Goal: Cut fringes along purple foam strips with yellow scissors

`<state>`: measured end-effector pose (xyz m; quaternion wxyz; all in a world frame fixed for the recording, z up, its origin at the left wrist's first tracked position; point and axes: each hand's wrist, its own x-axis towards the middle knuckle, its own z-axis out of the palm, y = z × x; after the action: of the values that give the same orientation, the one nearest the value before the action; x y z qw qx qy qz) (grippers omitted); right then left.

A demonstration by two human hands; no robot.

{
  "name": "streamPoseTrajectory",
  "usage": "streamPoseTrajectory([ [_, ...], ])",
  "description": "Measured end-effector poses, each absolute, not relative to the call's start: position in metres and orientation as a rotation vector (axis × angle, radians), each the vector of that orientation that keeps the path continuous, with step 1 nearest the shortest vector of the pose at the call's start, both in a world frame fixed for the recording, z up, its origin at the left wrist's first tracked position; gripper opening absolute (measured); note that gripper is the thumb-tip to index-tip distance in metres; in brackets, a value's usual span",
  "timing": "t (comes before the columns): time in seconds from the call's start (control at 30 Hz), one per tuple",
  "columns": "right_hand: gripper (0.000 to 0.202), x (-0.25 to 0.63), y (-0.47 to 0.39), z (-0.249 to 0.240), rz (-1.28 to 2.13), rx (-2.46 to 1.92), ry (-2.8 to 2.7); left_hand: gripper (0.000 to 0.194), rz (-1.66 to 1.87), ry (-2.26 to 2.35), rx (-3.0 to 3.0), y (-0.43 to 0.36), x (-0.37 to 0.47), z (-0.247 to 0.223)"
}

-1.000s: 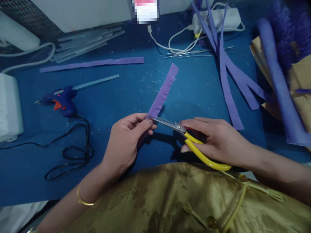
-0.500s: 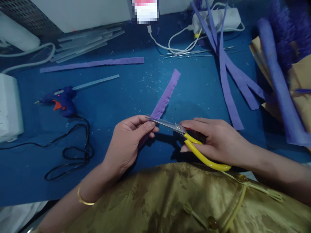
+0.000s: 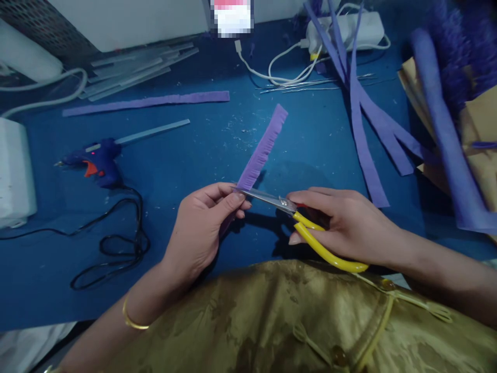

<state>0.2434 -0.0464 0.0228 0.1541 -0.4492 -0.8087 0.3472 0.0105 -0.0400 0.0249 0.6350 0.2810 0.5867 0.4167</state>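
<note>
A short purple strip (image 3: 261,150) with a fringe cut along its right edge slants up and away from my left hand (image 3: 205,223). My left thumb and fingers pinch its lower end. Yellow-handled scissors (image 3: 330,255) are in my right hand (image 3: 345,223), and their metal blades lie across the strip's lower end, close beside my left thumb. The blades look nearly closed. Part of the strip below the blades is hidden behind my left fingers.
A blue glue gun (image 3: 104,160) with a black cable lies left, below a flat purple strip (image 3: 147,102) and clear glue sticks (image 3: 143,70). Long purple strips (image 3: 363,145), thin wires (image 3: 298,87) and a white power strip (image 3: 365,31) lie right. Brown paper (image 3: 481,119) is at far right.
The fringed strip and my left hand have shifted slightly up and left. The scissors in my right hand have hardly moved.
</note>
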Motion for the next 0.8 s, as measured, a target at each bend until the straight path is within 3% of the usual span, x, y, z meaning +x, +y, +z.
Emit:
streamPoseTrajectory([
  [0.8, 0.046, 0.2437, -0.0455, 0.0234, 0.981, -1.287, -2.344, 0.008, 0.909, 1.384, 0.714, -0.0409, 0.0107, 0.0270],
])
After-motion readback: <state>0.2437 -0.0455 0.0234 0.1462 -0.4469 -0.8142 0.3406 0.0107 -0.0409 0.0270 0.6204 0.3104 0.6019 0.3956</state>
